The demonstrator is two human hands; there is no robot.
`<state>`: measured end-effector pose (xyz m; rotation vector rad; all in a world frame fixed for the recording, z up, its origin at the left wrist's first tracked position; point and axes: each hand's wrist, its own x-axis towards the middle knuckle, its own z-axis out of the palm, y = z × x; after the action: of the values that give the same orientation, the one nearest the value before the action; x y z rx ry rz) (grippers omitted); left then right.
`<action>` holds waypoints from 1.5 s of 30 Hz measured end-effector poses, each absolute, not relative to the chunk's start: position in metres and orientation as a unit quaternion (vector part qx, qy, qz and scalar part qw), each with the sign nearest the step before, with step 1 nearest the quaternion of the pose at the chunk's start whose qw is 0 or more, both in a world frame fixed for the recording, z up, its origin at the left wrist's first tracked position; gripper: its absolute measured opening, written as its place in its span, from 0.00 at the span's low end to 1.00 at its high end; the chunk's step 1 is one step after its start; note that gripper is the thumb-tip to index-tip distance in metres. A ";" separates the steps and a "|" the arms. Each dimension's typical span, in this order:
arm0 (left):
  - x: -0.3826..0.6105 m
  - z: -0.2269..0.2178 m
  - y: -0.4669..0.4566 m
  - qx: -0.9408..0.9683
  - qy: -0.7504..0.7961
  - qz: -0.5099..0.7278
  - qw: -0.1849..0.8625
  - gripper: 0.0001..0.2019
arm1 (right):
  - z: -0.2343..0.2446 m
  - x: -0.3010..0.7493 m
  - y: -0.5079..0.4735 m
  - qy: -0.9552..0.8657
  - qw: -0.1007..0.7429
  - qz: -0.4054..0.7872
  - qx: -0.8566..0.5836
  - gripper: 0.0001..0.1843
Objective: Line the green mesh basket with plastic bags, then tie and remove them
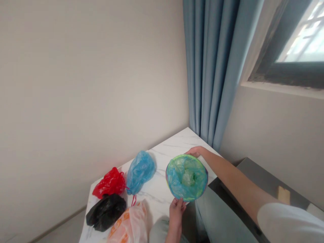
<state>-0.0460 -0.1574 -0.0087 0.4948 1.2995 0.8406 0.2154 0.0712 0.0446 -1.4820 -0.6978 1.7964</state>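
Left hand (177, 212): fingers pinch the near rim of a round bin (186, 178), narrow grip, forearm entering from the bottom edge. Right hand (195, 152): fingers curl over the far rim, also a narrow grip, partly hidden behind the bin; the arm reaches across from a white sleeve (288, 224). Bin sits between both hands, tilted toward the camera, at the edge of a white marble table (174, 143); cannot tell if it touches the surface. A crumpled blue-green plastic liner (187, 180) lines its inside.

Just left of the bin: a crumpled blue plastic bag (140, 172). Beside that, a red drawstring bag (109, 183) touches a black plastic bag (105, 212). An orange-and-white carrier bag (130, 224) is cut off by the bottom edge. Pale grey-green trousers (217, 219) show below the table. Farther off: a blue curtain (210, 60), a beige wall (88, 84), a bright window (301, 37).
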 end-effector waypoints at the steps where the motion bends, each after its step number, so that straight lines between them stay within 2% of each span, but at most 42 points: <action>1: -0.048 -0.008 -0.156 0.234 0.582 0.375 0.682 0.19 | 0.043 0.216 0.070 -0.269 0.308 0.715 -0.567 0.11; 4: -0.058 -0.006 -0.150 0.253 0.592 0.373 0.668 0.21 | 0.039 0.218 0.066 -0.269 0.185 0.766 -0.554 0.09; 7: -0.072 -0.004 -0.145 0.234 0.613 0.378 0.653 0.21 | 0.035 0.218 0.059 -0.279 0.149 0.773 -0.550 0.06; 14: -0.094 -0.002 -0.142 0.270 0.674 0.382 0.572 0.23 | 0.031 0.213 0.044 -0.363 0.181 0.710 -0.576 0.04; 20: -0.098 0.012 -0.137 0.387 0.708 0.344 0.479 0.23 | 0.039 0.210 0.041 -0.485 0.221 0.540 -0.652 0.09; 25: -0.094 0.016 -0.136 0.392 0.698 0.348 0.487 0.22 | 0.048 0.197 0.026 -0.576 0.227 0.359 -0.698 0.03; 32: -0.083 0.013 -0.138 0.298 0.643 0.426 0.562 0.22 | 0.055 0.172 -0.005 -0.674 0.153 0.249 -0.679 0.14; 36: -0.077 0.017 -0.138 0.221 0.598 0.464 0.615 0.17 | 0.054 0.165 -0.020 -0.701 0.153 0.229 -0.657 0.15; 38: -0.075 0.019 -0.137 0.190 0.590 0.480 0.620 0.12 | 0.053 0.164 -0.024 -0.686 0.210 0.264 -0.645 0.15; 42: -0.073 0.022 -0.135 0.139 0.586 0.505 0.618 0.07 | 0.050 0.167 -0.024 -0.467 0.455 0.474 -0.592 0.10; 45: -0.075 0.022 -0.130 0.125 0.574 0.523 0.618 0.06 | 0.050 0.175 -0.021 -0.393 0.495 0.527 -0.568 0.06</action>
<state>-0.0749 -0.1300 0.0221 0.2887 1.3207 1.2038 0.1745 -0.0212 0.0503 -1.3764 -0.9530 1.2777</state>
